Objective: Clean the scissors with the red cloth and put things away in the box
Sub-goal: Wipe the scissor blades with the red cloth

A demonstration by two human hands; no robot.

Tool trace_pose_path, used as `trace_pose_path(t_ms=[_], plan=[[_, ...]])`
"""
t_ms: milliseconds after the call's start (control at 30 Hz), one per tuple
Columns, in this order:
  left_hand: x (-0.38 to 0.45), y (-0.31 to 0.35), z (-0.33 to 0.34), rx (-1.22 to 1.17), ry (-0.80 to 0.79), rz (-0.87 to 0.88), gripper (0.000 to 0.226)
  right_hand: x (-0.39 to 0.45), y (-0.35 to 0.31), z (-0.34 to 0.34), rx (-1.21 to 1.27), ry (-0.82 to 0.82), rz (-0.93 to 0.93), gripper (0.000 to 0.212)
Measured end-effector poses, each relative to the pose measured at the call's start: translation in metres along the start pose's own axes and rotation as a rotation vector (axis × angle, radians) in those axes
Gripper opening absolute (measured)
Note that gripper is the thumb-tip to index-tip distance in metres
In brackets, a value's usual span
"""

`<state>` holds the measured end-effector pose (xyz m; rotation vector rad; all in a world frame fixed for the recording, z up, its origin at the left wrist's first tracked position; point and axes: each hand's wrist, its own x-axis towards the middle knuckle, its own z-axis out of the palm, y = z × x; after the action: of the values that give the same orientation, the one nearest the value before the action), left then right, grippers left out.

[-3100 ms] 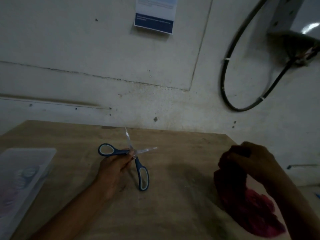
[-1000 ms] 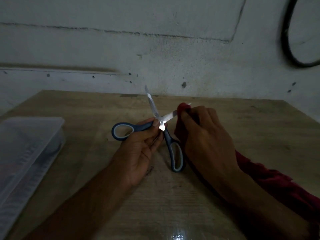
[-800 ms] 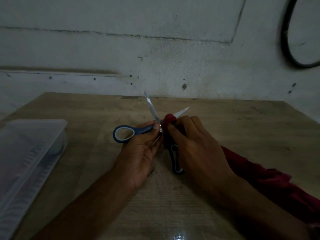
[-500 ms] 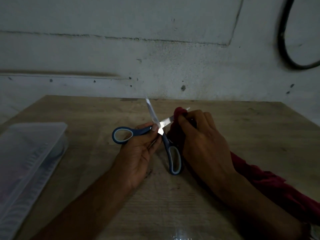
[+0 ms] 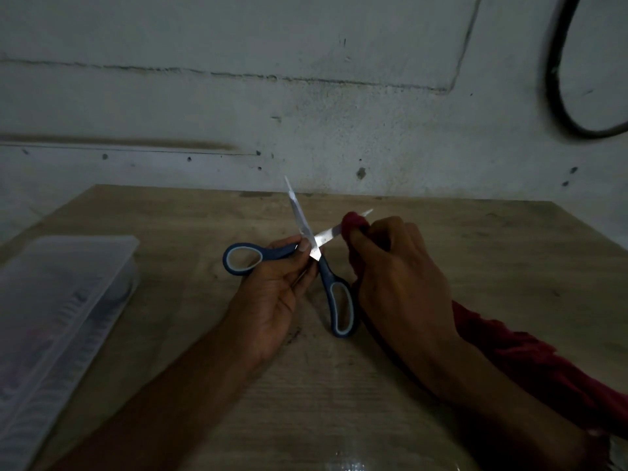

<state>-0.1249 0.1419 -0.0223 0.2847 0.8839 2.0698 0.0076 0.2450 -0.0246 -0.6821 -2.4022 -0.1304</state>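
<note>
Blue-handled scissors (image 5: 334,297) are spread wide open over the middle of the wooden table. My left hand (image 5: 275,294) pinches them at the pivot, thumb on the joint. One blade points up and away, the other points right. My right hand (image 5: 397,283) is wrapped around a red cloth (image 5: 530,365) and presses a bunched end of it around the right-pointing blade near its tip. The cloth trails under my right forearm toward the lower right. A clear plastic box (image 5: 57,321) with its lid on lies at the left edge.
The wooden table (image 5: 509,266) ends at a stained white wall behind. A black cable loop (image 5: 557,96) hangs on the wall at the upper right. Contents of the box are blurred through the lid.
My right hand brought the red cloth from the table's right side to the scissors. It has slid the cloth back and forth along the right-pointing blade, now outward near the tip.
</note>
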Motion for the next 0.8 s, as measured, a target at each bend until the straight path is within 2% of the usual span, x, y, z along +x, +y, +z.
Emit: trace_pose_path(t_ms=[167, 233, 333, 400, 500, 567, 733, 800], plan=[[0.000, 0.000, -0.001, 0.002, -0.043, 0.014, 0.017, -0.010, -0.014, -0.002, 0.061, -0.069, -0.128, 0.073], [0.001, 0.000, -0.001, 0.011, -0.033, 0.020, 0.017, -0.005, -0.006, -0.002, 0.037, -0.039, -0.099, 0.075], [0.002, -0.001, 0.000, 0.003, -0.017, 0.021, 0.018, 0.004, 0.012, -0.002, 0.034, 0.042, -0.013, 0.064], [0.002, -0.001, 0.000, 0.010, -0.009, 0.024, 0.017, 0.004, 0.012, 0.000, 0.050, 0.030, 0.009, 0.063], [0.002, -0.002, -0.001, 0.013, -0.021, 0.021, 0.016, -0.004, -0.004, 0.003, 0.109, -0.053, -0.094, 0.070], [0.001, -0.001, -0.001, 0.008, -0.029, 0.018, 0.018, -0.005, -0.009, 0.001, 0.121, -0.076, -0.141, 0.061], [-0.001, 0.000, 0.001, 0.004, -0.021, 0.013, 0.018, 0.005, 0.012, -0.002, 0.063, 0.058, -0.058, 0.060], [-0.001, -0.001, 0.001, 0.003, -0.011, 0.012, 0.017, 0.005, 0.010, -0.003, 0.070, 0.064, -0.029, 0.056]])
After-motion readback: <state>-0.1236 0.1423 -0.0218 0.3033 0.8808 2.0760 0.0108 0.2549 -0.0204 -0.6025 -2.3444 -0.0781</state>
